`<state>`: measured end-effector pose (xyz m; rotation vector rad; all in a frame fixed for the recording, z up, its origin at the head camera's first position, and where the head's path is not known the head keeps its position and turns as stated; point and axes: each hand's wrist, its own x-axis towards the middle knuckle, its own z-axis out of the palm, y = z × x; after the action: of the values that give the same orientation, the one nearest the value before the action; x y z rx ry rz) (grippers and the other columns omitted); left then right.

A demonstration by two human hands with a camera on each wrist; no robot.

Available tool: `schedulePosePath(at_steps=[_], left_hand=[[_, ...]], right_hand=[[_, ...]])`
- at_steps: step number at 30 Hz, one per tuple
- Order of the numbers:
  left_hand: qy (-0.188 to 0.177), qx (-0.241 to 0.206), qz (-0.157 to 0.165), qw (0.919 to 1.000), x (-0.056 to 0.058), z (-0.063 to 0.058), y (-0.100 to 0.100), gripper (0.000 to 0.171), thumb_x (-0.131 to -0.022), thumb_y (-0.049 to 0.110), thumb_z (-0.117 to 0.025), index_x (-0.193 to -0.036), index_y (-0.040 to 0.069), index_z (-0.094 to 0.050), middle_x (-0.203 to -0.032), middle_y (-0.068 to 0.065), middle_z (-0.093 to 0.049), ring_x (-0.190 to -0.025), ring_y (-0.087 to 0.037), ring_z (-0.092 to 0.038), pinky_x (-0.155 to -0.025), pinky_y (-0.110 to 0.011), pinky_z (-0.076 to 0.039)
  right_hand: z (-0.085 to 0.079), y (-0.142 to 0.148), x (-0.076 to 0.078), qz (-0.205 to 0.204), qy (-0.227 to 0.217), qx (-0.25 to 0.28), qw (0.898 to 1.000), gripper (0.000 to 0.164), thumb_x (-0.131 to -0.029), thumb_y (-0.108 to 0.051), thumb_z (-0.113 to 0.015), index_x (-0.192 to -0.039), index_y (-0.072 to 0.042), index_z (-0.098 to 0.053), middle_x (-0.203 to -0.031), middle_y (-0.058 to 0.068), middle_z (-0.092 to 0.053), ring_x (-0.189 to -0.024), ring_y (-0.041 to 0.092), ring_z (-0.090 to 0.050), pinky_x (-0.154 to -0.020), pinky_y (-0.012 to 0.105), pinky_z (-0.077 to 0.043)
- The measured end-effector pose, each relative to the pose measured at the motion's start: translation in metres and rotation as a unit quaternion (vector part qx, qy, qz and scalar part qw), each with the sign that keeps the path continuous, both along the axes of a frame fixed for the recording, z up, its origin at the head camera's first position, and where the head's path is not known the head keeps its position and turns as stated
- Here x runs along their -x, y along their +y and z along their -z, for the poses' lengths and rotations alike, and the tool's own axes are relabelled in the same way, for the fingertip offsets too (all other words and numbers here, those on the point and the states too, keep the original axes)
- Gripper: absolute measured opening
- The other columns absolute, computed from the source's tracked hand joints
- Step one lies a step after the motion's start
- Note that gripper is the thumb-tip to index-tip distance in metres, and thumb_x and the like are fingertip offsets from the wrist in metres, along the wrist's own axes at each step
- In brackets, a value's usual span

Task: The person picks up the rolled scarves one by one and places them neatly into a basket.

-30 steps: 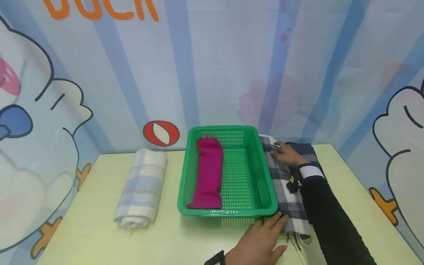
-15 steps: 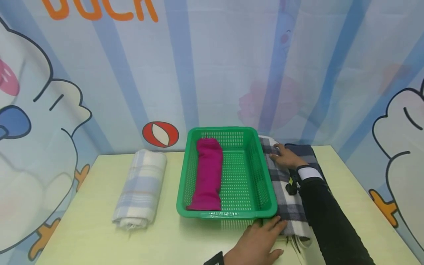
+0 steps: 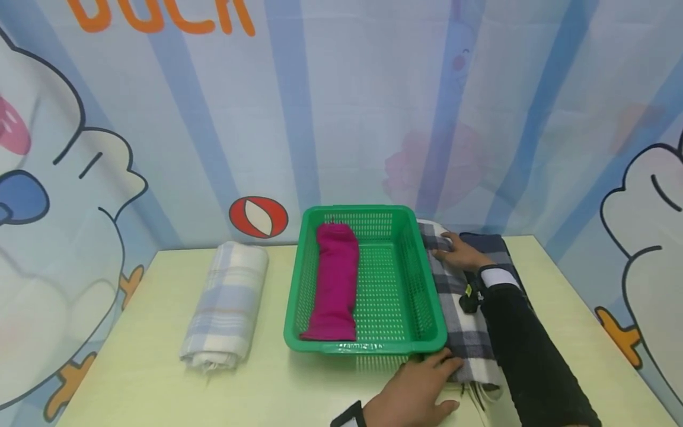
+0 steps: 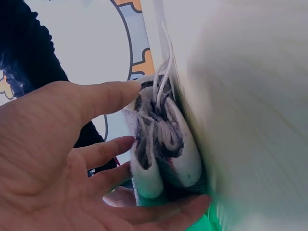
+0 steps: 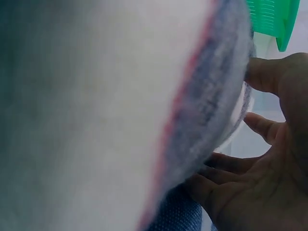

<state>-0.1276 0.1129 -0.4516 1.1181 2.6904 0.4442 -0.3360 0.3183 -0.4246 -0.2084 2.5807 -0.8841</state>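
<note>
Left hand point(image 3: 409, 391), right hand point(image 3: 464, 255): spread against near, far ends | folded navy-and-white checked fringed cloth point(image 3: 465, 338) | support evenly, folds together, without nudging green perforated plastic basket point(image 3: 373, 346)

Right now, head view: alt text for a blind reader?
A person's left hand is at the near end and right hand near the far end of a checked cloth, beside a green basket. A magenta cloth lies inside the basket, on its left; farther left, a pale plaid roll lies on the table.
</note>
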Motion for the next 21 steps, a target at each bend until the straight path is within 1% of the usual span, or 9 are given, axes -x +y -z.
schedulePosePath(at_steps=[6, 11, 13, 16, 18, 20, 21], left_hand=[[0.009, -0.015, -0.005, 0.9998, 0.004, 0.002, 0.004, 0.054, -0.094, 0.044, -0.06, -0.142, 0.023, -0.047, -0.149, 0.001, -0.046, -0.134, -0.012, -0.049, -0.101, -0.029, -0.048], [0.013, -0.039, -0.012, 0.9991, 0.006, 0.005, 0.007, 0.047, -0.095, 0.04, -0.06, -0.138, 0.023, -0.05, -0.143, 0.002, -0.053, -0.121, -0.008, -0.057, -0.095, -0.025, -0.05], [0.013, -0.048, -0.015, 0.9986, 0.006, 0.008, 0.009, 0.045, -0.095, 0.038, -0.06, -0.136, 0.023, -0.051, -0.14, 0.003, -0.055, -0.116, -0.007, -0.059, -0.092, -0.023, -0.05], [0.014, -0.053, -0.023, 0.9982, 0.006, 0.011, 0.012, 0.042, -0.095, 0.033, -0.061, -0.135, 0.022, -0.052, -0.137, 0.002, -0.057, -0.116, -0.007, -0.059, -0.089, -0.022, -0.051], [0.023, -0.05, -0.03, 0.998, 0.006, 0.013, 0.014, 0.041, -0.094, 0.029, -0.063, -0.133, 0.022, -0.054, -0.137, 0.001, -0.057, -0.118, -0.009, -0.058, -0.089, -0.023, -0.051], [0.037, -0.045, -0.034, 0.9977, 0.005, 0.014, 0.016, 0.041, -0.092, 0.025, -0.065, -0.132, 0.023, -0.055, -0.136, 0.0, -0.057, -0.12, -0.01, -0.058, -0.088, -0.023, -0.052], [0.046, -0.043, -0.035, 0.9974, 0.005, 0.014, 0.016, 0.041, -0.091, 0.023, -0.067, -0.131, 0.023, -0.056, -0.135, 0.0, -0.058, -0.119, -0.01, -0.057, -0.088, -0.022, -0.052]], right_hand=[[0.003, 0.002, 0.001, 0.014, -0.003, 0.031, 0.999, 0.078, -0.102, -0.041, -0.043, -0.156, -0.005, 0.0, -0.158, 0.035, 0.003, -0.141, 0.058, -0.014, -0.109, 0.069, -0.026], [0.005, 0.003, 0.001, 0.023, 0.003, 0.034, 0.999, 0.078, -0.102, -0.041, -0.046, -0.156, -0.006, -0.002, -0.158, 0.035, 0.002, -0.14, 0.058, -0.015, -0.109, 0.069, -0.027], [0.004, 0.003, 0.001, 0.028, 0.002, 0.027, 0.999, 0.077, -0.101, -0.041, -0.046, -0.156, -0.006, -0.004, -0.157, 0.036, 0.002, -0.14, 0.059, -0.012, -0.108, 0.07, -0.026], [0.004, 0.003, 0.001, 0.033, -0.005, 0.016, 0.999, 0.077, -0.101, -0.042, -0.047, -0.156, -0.008, -0.006, -0.156, 0.038, 0.004, -0.14, 0.061, -0.004, -0.107, 0.073, -0.022], [0.004, 0.003, 0.001, 0.034, -0.01, 0.012, 0.999, 0.078, -0.1, -0.044, -0.047, -0.156, -0.009, -0.006, -0.156, 0.038, 0.005, -0.14, 0.062, -0.001, -0.107, 0.074, -0.021], [0.006, 0.004, 0.002, 0.033, -0.021, 0.028, 0.999, 0.079, -0.1, -0.043, -0.047, -0.157, -0.01, -0.003, -0.157, 0.036, 0.006, -0.141, 0.06, -0.003, -0.108, 0.073, -0.022], [0.007, 0.004, 0.002, 0.032, -0.027, 0.041, 0.998, 0.08, -0.1, -0.042, -0.048, -0.157, -0.01, -0.001, -0.157, 0.036, 0.005, -0.142, 0.059, -0.006, -0.108, 0.071, -0.023]])
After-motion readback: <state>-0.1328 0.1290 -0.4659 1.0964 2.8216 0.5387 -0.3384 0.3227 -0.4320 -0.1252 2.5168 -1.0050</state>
